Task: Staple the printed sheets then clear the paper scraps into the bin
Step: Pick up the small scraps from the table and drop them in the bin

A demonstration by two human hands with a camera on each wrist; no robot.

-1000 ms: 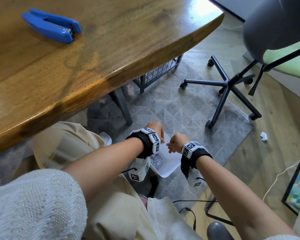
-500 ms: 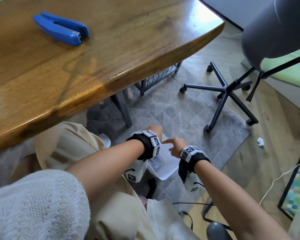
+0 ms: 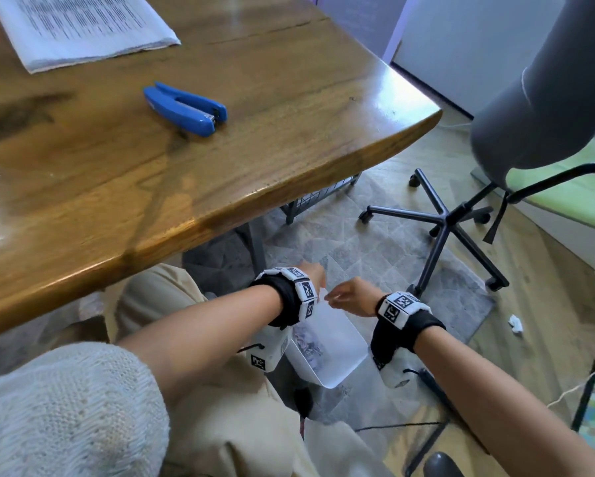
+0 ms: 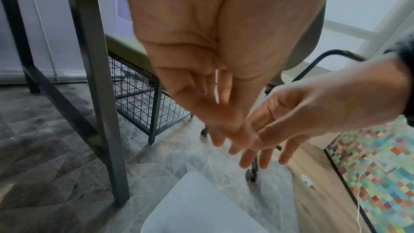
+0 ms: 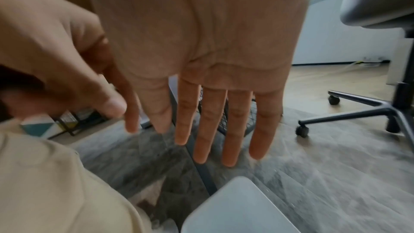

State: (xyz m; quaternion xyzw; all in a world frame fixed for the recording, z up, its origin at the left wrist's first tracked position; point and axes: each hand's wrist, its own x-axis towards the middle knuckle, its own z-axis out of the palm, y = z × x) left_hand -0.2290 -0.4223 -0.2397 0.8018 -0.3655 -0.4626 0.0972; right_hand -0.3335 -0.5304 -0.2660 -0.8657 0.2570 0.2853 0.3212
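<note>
Below the desk edge, over the white bin [image 3: 337, 352] on the grey rug [image 3: 375, 249], both of the person's hands hung close together. The left hand [image 3: 315, 275] had its palm turned toward the right, its fingers [image 4: 215, 135] pointing down and loosely extended, nothing plainly held between them; a thin pale sliver showed between the fingers in the left wrist view, too blurred to name. The right hand [image 3: 349, 297] was spread, its fingers [image 5: 233, 127] straight and apart and pointing at the floor, holding nothing. In the left wrist view the fingertips of the two hands overlapped, though whether they actually touched could not be told through the blur. The bin stood just under the hands beside the person's knee, with printed or crumpled paper showing inside it against its left wall. Up on the wooden desk [image 3: 289, 160] the printed sheets [image 3: 79, 25] lay in a stack at the far left corner, and the blue stapler [image 3: 186, 108] lay flat near them, apart from the stack. One small white paper scrap [image 3: 516, 324] lay on the wood floor past the rug's edge, to the right of the hands and well apart from the bin. A grey office chair [image 3: 543, 108] stood on its wheeled base at the right.
</note>
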